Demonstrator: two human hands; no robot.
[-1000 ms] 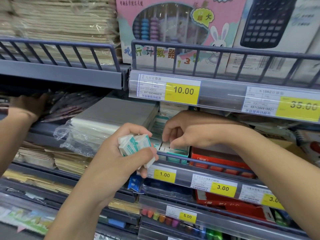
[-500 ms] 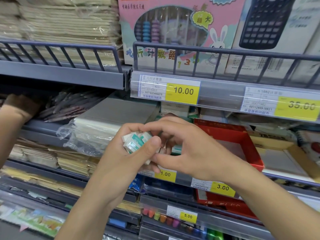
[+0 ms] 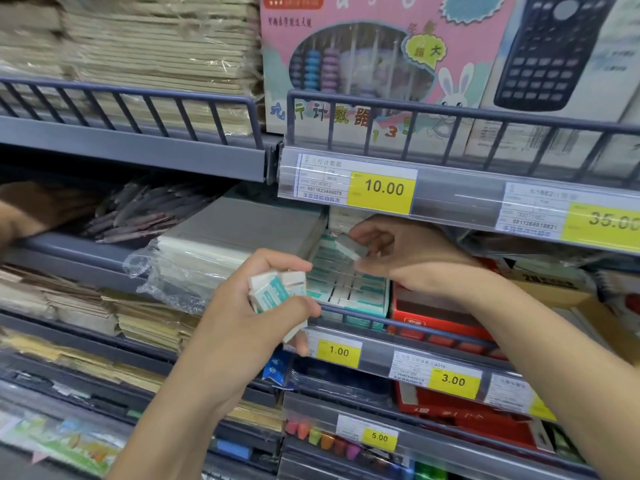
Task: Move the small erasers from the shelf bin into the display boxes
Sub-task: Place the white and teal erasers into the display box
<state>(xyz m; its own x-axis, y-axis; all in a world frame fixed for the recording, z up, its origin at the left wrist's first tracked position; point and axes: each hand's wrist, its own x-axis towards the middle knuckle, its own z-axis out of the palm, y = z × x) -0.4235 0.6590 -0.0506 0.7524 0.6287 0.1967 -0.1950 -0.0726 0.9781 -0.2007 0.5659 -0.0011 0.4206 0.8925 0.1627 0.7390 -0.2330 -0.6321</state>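
My left hand (image 3: 249, 317) grips a bunch of small white-and-teal erasers (image 3: 273, 291) in front of the middle shelf. My right hand (image 3: 401, 256) pinches a single eraser (image 3: 353, 245), blurred, just above the teal display box (image 3: 349, 289). That box sits on the shelf behind the rail and holds rows of the same erasers. A red display box (image 3: 436, 313) stands to its right.
Another person's hand (image 3: 14, 220) reaches into the shelf at far left. A plastic-wrapped stack (image 3: 214, 251) lies left of the teal box. The shelf above (image 3: 450, 199) overhangs closely, with yellow price tags. Notebooks and coloured erasers fill lower shelves.
My right hand moved from my left hand's bunch back and right to above the teal box, carrying one eraser. My left hand stayed in place with the rest.
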